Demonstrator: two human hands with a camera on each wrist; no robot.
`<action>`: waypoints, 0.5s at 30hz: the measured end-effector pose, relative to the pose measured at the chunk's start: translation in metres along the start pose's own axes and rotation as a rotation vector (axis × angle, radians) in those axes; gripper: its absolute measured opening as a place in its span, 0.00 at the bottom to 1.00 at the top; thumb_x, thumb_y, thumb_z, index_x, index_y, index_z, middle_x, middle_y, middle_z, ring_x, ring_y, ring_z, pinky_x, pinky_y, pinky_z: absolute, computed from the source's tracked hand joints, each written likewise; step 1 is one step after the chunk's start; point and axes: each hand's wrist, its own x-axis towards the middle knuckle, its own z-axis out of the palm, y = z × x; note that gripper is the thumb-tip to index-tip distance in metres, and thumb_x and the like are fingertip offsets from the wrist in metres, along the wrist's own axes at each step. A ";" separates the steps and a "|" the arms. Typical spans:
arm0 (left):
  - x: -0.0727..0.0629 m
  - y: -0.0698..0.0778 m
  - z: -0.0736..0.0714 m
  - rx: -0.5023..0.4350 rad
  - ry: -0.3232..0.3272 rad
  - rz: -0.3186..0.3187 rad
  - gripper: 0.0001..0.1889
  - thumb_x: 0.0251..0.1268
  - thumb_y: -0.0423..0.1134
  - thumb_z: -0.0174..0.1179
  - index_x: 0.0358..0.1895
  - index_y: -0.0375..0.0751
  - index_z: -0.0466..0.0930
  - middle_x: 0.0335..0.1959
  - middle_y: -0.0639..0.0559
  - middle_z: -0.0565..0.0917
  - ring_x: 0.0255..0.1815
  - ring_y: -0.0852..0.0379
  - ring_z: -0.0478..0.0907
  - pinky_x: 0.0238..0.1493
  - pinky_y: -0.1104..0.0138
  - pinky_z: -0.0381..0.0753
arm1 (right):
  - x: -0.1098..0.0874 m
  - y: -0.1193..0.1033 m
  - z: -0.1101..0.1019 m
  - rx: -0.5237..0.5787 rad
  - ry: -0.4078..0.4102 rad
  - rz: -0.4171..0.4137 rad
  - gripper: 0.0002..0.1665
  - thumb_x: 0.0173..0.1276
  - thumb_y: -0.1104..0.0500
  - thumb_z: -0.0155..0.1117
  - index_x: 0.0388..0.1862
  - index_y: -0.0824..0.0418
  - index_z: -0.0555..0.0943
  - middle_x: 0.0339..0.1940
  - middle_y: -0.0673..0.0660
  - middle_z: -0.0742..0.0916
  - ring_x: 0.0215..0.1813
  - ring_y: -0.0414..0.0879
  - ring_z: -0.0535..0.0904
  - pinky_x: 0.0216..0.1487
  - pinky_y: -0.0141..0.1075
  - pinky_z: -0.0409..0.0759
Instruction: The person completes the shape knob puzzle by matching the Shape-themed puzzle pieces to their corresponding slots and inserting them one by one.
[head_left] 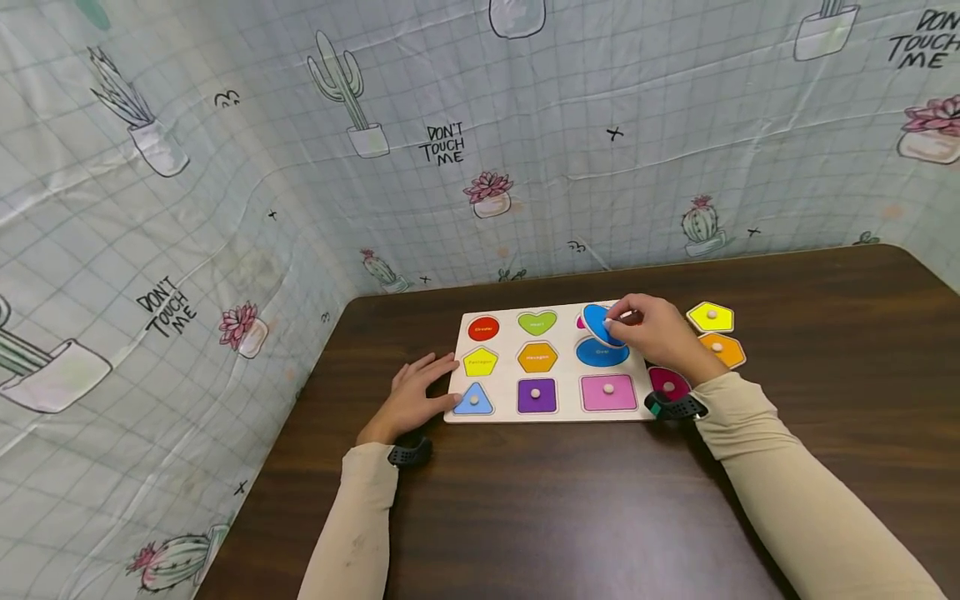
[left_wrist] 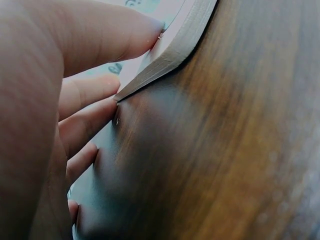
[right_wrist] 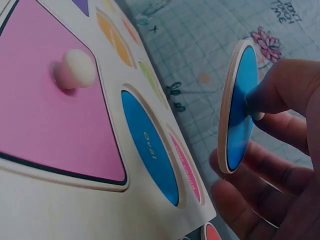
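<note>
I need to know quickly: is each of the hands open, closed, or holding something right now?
Left hand: open, touching the puzzle board at its left edge.
Right hand: holding the blue oval piece by its knob.

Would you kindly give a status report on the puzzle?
Right hand pinching blue oval piece, clear of puzzle board; left hand touching board's left edge; oval recess unfilled, nothing visibly blocking it.

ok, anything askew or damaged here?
Nothing looks damaged. The blue oval piece is tilted, but only because the right hand holds it up. The yellow piece and orange piece lie loose, right of the board.
</note>
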 end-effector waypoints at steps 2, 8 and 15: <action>-0.001 0.000 0.000 0.000 -0.004 -0.007 0.34 0.66 0.51 0.62 0.75 0.48 0.68 0.77 0.54 0.64 0.80 0.46 0.49 0.76 0.42 0.34 | 0.001 -0.001 0.002 -0.002 -0.025 0.005 0.15 0.70 0.55 0.64 0.50 0.62 0.82 0.53 0.65 0.83 0.53 0.59 0.79 0.50 0.50 0.83; -0.003 -0.002 0.001 -0.005 0.009 -0.011 0.34 0.65 0.50 0.63 0.74 0.49 0.69 0.77 0.54 0.63 0.80 0.46 0.49 0.76 0.42 0.34 | 0.002 0.001 0.006 0.004 -0.039 0.014 0.14 0.69 0.55 0.64 0.49 0.61 0.83 0.48 0.61 0.85 0.52 0.56 0.77 0.51 0.47 0.81; 0.000 -0.001 0.001 -0.006 0.007 0.004 0.34 0.65 0.51 0.63 0.74 0.49 0.69 0.77 0.55 0.64 0.80 0.46 0.49 0.75 0.42 0.34 | 0.000 0.005 0.006 -0.020 -0.039 -0.004 0.13 0.68 0.56 0.65 0.47 0.62 0.84 0.44 0.59 0.86 0.50 0.55 0.78 0.51 0.47 0.81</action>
